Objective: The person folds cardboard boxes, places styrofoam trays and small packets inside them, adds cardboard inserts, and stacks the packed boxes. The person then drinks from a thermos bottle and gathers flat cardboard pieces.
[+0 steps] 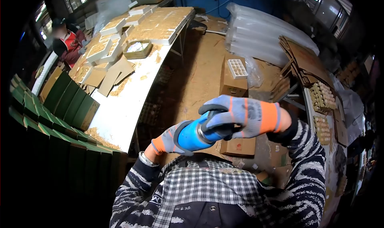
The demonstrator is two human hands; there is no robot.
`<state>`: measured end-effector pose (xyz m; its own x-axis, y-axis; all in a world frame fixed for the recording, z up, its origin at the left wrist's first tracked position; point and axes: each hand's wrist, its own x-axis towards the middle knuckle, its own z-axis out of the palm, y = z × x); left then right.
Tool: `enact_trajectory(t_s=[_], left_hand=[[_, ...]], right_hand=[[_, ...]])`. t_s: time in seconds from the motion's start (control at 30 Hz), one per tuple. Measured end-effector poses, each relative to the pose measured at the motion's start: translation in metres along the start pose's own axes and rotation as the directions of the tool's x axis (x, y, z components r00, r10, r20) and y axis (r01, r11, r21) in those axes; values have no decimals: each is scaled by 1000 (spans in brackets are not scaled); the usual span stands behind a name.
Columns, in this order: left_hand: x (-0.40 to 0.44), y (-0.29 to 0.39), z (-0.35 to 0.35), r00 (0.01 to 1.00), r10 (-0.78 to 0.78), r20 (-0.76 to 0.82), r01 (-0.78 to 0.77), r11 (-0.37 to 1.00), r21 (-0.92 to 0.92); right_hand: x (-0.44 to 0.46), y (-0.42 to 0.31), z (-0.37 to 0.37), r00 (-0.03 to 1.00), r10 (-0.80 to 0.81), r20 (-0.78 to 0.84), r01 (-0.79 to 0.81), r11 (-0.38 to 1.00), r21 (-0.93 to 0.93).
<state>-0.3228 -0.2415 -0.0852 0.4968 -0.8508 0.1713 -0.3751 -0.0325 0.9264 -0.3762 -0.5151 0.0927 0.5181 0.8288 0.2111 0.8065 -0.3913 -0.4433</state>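
A blue flask [191,137] with a shiny metal band lies tilted in front of my chest. My left hand [172,138], in a grey and orange work glove, wraps round its lower body. Over the top end, my right hand [240,117], gloved the same way, is closed on the dark lid [224,131]. The fingers of the right hand hide most of that lid, so I cannot tell whether it is on or loose.
On the left, a long white table [124,108] bears white trays [100,50] of brownish filling, cardboard sheets [114,76] and green boxes [68,94]. A person [70,42] in a red apron is beside it. Egg trays [322,98] stand right; cardboard boxes [233,78] stand on the floor ahead.
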Motion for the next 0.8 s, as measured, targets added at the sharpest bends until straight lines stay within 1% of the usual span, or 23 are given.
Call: enact_trajectory(t_s=[0.03,0.1,0.13,0.17,0.23,0.27,0.33,0.37,0.43,0.47,0.5,0.53,0.57,0.6,0.63,0.7,0.73,0.77,0.8], left_hand=[[0,1,2,1000,-9,-2,9,1000,1],[0,2,5,998,13,56,1,970,-241],[-1,10,4,998,9,57,5,973,-232],[-4,11,6,1000,3,-1,-3,956,-292],[2,22,4,985,163,-59,-172,956,-237],[5,37,0,965,242,-97,-253,960,-122],[12,67,-7,947,288,-143,-300,952,-66],[14,74,-10,933,315,-173,-326,944,-42],[17,88,-18,902,380,-207,-390,921,-9],[19,94,-22,884,411,-224,-420,908,10],[24,104,-29,854,472,-217,-459,881,111],[29,114,-36,821,532,-208,-493,844,213],[34,124,-43,784,588,-198,-519,796,311],[41,129,-53,754,641,-144,-544,732,410],[43,134,-59,735,667,-125,-556,697,454],[49,143,-65,713,693,-108,-563,658,500],[52,147,-67,708,699,-103,-563,646,516],[53,152,-69,704,703,-99,-561,636,529],[55,156,-70,699,709,-95,-562,626,540]], right_hand=[[-4,-1,-13,994,-98,-41,99,995,28],[-11,-14,-44,997,-52,-57,60,988,145],[-18,-22,-55,997,51,-60,-41,987,156],[-27,-20,-61,994,37,-100,-30,997,72],[-50,-12,-59,973,89,-213,-71,993,92],[-62,-9,-55,974,82,-212,-62,993,100],[-88,-7,-45,923,276,-269,-240,958,159],[-99,-4,-40,910,288,-299,-262,957,123],[-123,-1,-26,857,384,-345,-342,923,178],[-135,3,-16,825,415,-384,-355,909,219],[-146,8,-5,790,446,-420,-366,893,261],[-154,10,4,762,492,-420,-412,870,271],[-163,13,15,731,523,-439,-411,850,330],[-172,17,24,701,556,-446,-449,831,328],[-180,19,33,670,587,-455,-487,810,327],[-193,22,46,639,635,-434,-522,773,362],[-199,24,52,639,634,-436,-514,774,371],[-201,22,56,640,624,-448,-537,781,319],[-205,22,60,627,633,-454,-550,772,318]])
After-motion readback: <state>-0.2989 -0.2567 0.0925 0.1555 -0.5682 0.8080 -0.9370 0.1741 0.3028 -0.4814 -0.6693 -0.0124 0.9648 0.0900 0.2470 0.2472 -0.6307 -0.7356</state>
